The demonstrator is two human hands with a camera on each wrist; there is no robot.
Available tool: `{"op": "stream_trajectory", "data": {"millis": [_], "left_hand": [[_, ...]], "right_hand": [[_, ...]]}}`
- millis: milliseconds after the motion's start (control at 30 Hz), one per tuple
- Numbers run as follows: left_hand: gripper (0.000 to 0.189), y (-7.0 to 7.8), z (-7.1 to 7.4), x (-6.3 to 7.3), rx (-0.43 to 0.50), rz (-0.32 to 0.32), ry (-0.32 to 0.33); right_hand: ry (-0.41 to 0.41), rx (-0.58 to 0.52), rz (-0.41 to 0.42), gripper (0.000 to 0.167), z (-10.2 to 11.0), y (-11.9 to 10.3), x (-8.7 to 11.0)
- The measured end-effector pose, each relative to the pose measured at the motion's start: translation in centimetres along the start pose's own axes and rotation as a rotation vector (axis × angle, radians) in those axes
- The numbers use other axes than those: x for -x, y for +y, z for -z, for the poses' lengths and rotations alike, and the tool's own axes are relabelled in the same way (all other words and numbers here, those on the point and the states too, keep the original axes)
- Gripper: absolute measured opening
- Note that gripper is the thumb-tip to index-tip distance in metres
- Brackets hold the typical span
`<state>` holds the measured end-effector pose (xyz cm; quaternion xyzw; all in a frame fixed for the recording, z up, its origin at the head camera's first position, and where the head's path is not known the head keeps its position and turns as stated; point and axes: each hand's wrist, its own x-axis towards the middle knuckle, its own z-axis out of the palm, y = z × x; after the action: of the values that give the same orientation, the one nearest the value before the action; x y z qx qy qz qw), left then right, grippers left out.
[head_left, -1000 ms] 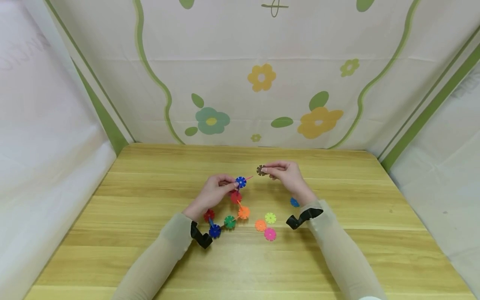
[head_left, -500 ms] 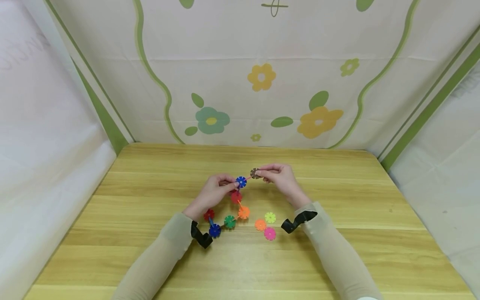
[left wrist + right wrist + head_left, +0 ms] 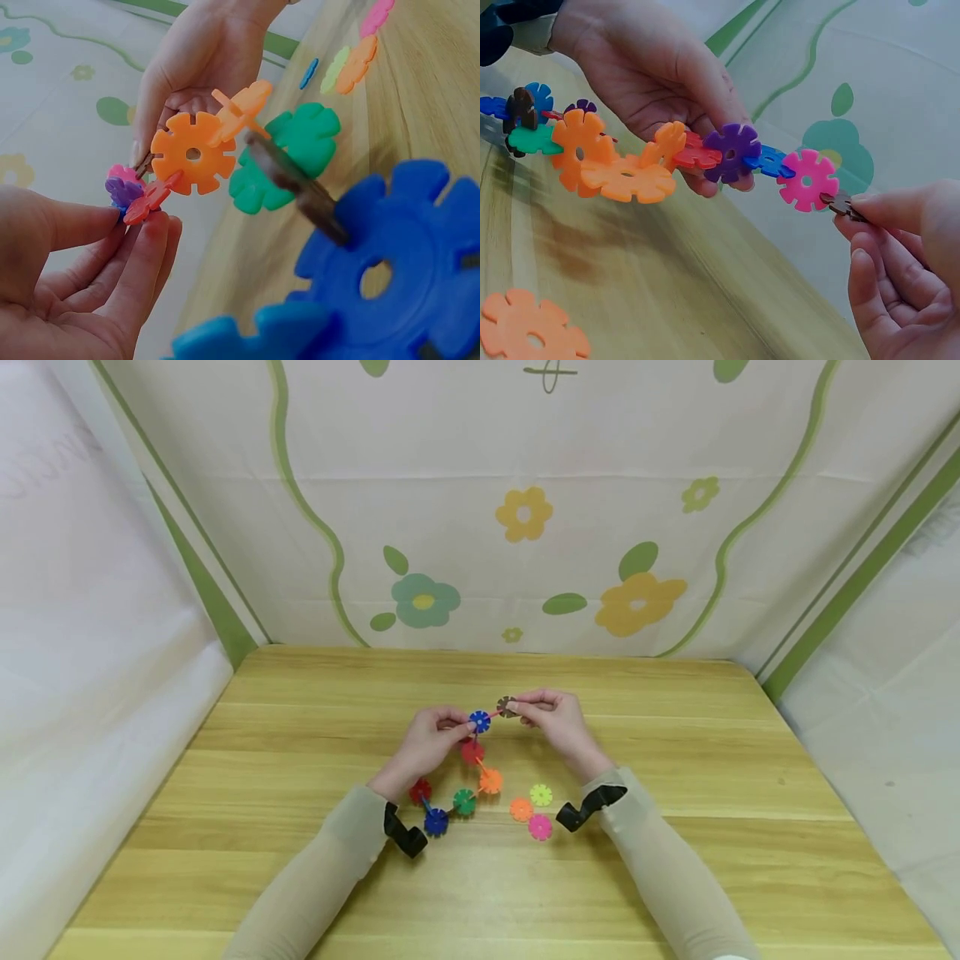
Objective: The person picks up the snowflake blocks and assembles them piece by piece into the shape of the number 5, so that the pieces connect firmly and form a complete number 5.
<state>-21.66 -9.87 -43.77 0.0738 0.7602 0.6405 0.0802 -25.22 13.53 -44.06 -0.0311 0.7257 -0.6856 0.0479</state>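
Observation:
My left hand (image 3: 426, 745) holds up a chain of notched plastic interlocking discs, pinching it near the blue disc (image 3: 479, 721) and purple disc (image 3: 731, 154). From there the chain runs down past red, orange (image 3: 491, 781) and green (image 3: 464, 802) discs to a dark blue disc (image 3: 436, 822) and a red one near the left wrist. A pink disc (image 3: 808, 181) stands out at the chain's upper end. Between thumb and fingers, my right hand (image 3: 557, 727) pinches a brown disc (image 3: 844, 204); its edge meets the pink disc's edge. How deep the notches engage cannot be seen.
Loose orange (image 3: 521, 810), yellow (image 3: 541, 795) and pink (image 3: 540, 827) discs lie on the wooden table (image 3: 675, 893) between the forearms. A loose blue disc (image 3: 309, 73) shows in the left wrist view. Behind the table hangs a flower-printed cloth (image 3: 450, 460).
My right hand has moved left and slightly down, bringing the brown disc from apart to against the pink one. The left hand stays nearly still; the lower chain has shifted slightly right.

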Motion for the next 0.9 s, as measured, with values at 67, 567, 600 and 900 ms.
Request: {"op": "stream_trajectory", "data": {"millis": [67,567,600,900], "left_hand": [[0.009,0.0,-0.1,0.0,-0.008,0.002,0.009],[0.006,-0.4,-0.4,-0.1,0.013,0.009,0.027],[0.007,-0.4,-0.4,-0.1,0.025,0.012,0.025],[0.009,-0.2,-0.9,0.5,0.099,0.045,0.015]], "right_hand": [[0.002,-0.004,-0.005,0.023,-0.1,0.0,0.0],[-0.016,-0.020,-0.012,0.026,-0.4,-0.2,-0.1],[-0.020,-0.023,-0.011,0.026,-0.3,-0.1,-0.2],[-0.108,-0.079,-0.004,0.028,-0.3,0.5,-1.2]]}}
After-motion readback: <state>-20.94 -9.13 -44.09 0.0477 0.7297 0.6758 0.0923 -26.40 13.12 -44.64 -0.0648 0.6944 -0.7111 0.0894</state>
